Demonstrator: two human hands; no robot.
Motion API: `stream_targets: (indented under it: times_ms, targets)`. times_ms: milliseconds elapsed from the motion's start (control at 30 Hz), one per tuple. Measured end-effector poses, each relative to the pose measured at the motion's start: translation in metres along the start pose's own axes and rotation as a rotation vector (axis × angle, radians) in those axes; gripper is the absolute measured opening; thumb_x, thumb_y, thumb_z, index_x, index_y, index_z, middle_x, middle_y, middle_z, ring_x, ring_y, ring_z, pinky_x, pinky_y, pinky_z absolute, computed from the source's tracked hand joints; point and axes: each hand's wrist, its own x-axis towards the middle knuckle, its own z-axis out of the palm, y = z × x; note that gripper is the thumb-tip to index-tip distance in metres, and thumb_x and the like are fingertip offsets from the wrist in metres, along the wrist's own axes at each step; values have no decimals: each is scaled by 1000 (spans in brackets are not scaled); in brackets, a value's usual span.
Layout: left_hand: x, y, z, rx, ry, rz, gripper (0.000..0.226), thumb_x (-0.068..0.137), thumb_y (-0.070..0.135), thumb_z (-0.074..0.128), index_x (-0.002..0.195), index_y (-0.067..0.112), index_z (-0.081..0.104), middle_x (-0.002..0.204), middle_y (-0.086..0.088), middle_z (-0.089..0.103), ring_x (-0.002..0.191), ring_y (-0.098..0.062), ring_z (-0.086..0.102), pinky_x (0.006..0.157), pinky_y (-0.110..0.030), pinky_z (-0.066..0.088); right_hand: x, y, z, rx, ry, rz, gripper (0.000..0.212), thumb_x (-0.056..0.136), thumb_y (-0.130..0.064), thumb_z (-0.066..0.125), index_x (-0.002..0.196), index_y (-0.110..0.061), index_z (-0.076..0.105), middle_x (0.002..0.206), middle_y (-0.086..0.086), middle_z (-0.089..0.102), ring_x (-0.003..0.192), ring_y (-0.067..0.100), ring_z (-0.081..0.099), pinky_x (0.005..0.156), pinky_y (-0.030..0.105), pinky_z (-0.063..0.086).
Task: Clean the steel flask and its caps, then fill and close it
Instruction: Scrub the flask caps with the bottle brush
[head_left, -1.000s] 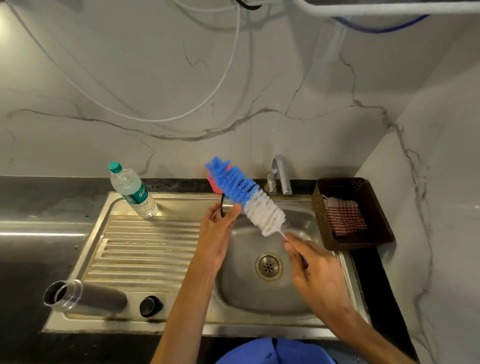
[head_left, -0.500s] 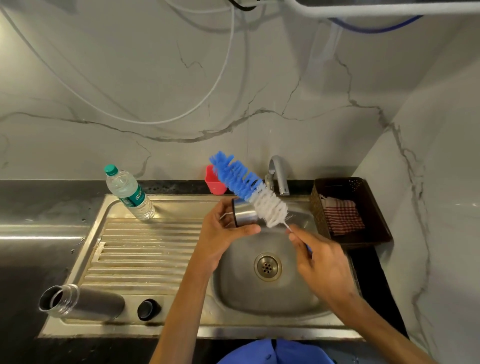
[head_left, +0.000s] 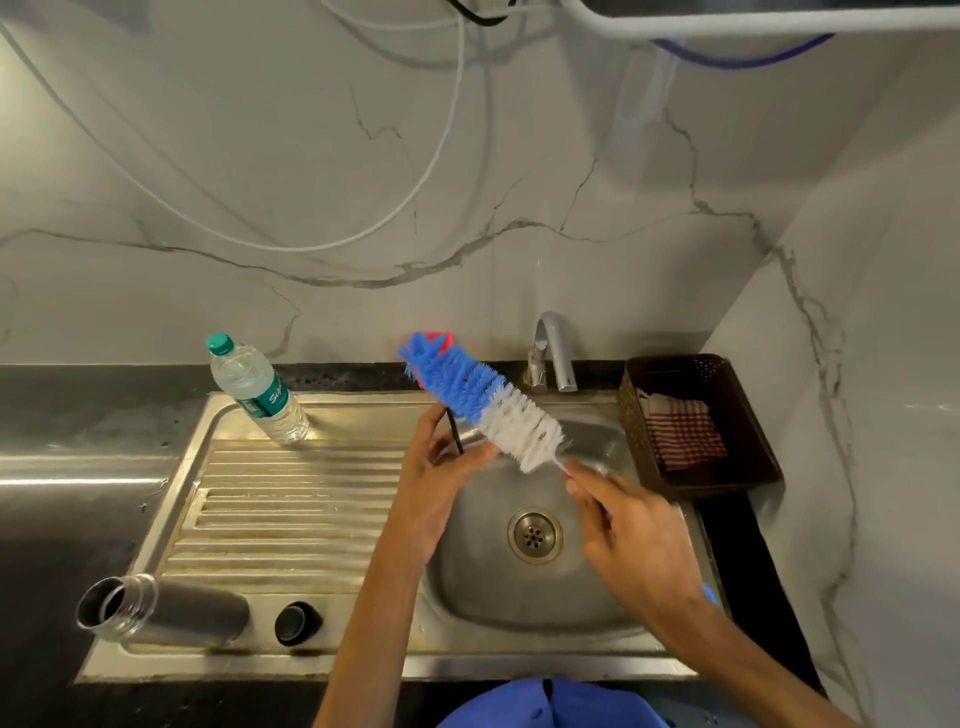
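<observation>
The open steel flask (head_left: 166, 613) lies on its side at the drainboard's front left corner, mouth to the left. A small black inner cap (head_left: 295, 622) sits just right of it. My left hand (head_left: 441, 478) holds the steel outer cap (head_left: 457, 439) above the basin; only its dark rim shows. My right hand (head_left: 628, 530) grips the thin handle of a blue and white bottle brush (head_left: 483, 402). The bristles lie against the cap.
The steel sink (head_left: 535, 535) has a drain in the middle and a tap (head_left: 550, 353) behind it. A plastic water bottle (head_left: 257, 389) stands at the drainboard's back. A brown basket (head_left: 696, 421) with a checked cloth sits right of the sink. A red object (head_left: 441, 340) hides behind the brush.
The brush has slid back and forth across the cap. The cap has turned in my left hand, so its steel side no longer shows. The flask and black cap have not moved.
</observation>
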Motion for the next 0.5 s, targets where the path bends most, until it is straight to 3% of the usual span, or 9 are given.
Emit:
stream_targets:
  times_ms: [67, 167, 267, 400, 500]
  targets:
    - [-3, 0, -2, -157, 1, -55, 57, 86, 13, 77, 139, 24, 59, 127, -8, 76, 117, -22, 74, 99, -34, 60, -8, -2, 1, 22, -1, 3, 43, 101, -29, 62, 140, -41, 51, 85, -11, 67, 57, 9, 60, 52, 37, 58]
    - [-2, -4, -8, -283, 50, -93, 56, 89, 23, 72, 143, 21, 57, 125, -13, 76, 106, -23, 77, 92, -31, 63, -15, 0, 2, 19, 5, 17, 39, 98, -27, 66, 135, -40, 58, 79, -12, 64, 54, 9, 59, 49, 35, 56]
    - [-6, -6, -7, -244, 104, -82, 69, 79, 22, 79, 143, 20, 53, 110, -8, 81, 101, -23, 79, 91, -32, 63, -17, 2, 5, 1, -12, 23, 33, 99, -30, 64, 131, -38, 66, 82, -13, 67, 57, 8, 62, 52, 34, 57]
    - [-15, -12, 1, -106, 41, -27, 61, 79, 19, 82, 137, 17, 62, 121, -9, 78, 114, -27, 75, 101, -35, 58, -3, 5, 8, 8, 3, 44, 36, 102, -33, 57, 137, -40, 58, 92, -7, 72, 64, 12, 66, 58, 40, 60]
    - [-6, -10, -10, -308, 145, -50, 63, 80, 20, 80, 141, 14, 62, 114, -6, 80, 102, -18, 78, 88, -28, 61, -8, 2, 9, 14, -11, 1, 39, 101, -31, 62, 138, -38, 53, 89, -7, 72, 58, 11, 64, 53, 39, 59]
